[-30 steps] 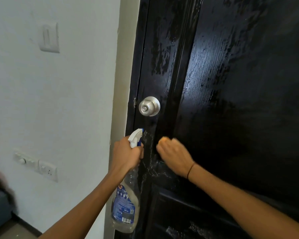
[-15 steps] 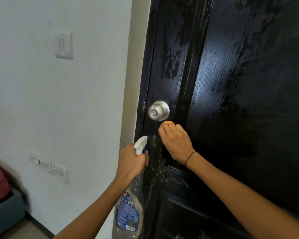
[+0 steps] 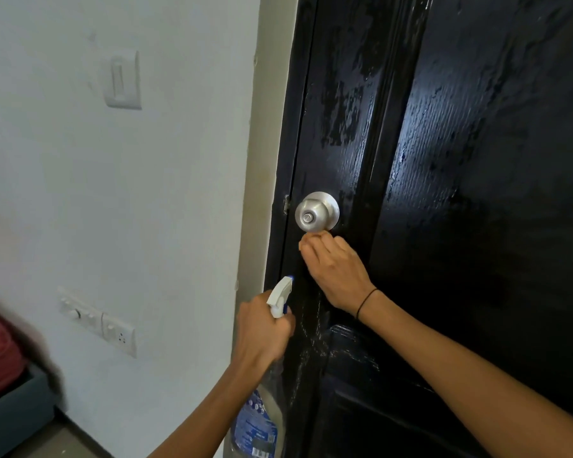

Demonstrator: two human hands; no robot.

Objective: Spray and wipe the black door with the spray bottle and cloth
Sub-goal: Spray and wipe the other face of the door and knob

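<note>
The glossy black door (image 3: 460, 193) fills the right side, with wet streaks on its left stile. My right hand (image 3: 336, 269) presses against the door just below the silver knob (image 3: 316, 212). It is bunched over an orange cloth (image 3: 310, 238), of which only a sliver shows at the fingertips. My left hand (image 3: 262, 332) grips the neck of the clear spray bottle (image 3: 257, 421), which has a blue label. Its white trigger head (image 3: 280, 294) points at the door edge, lower than the right hand.
The white wall on the left carries a light switch (image 3: 123, 81) and a lower switch and socket panel (image 3: 96, 320). A cream door frame (image 3: 258, 180) runs beside the door. A red cushion on a dark base (image 3: 0, 368) sits at the bottom left.
My right hand has slid up the door stile with the cloth, from level with the bottle head to just under the knob. My left hand keeps its hold on the bottle.
</note>
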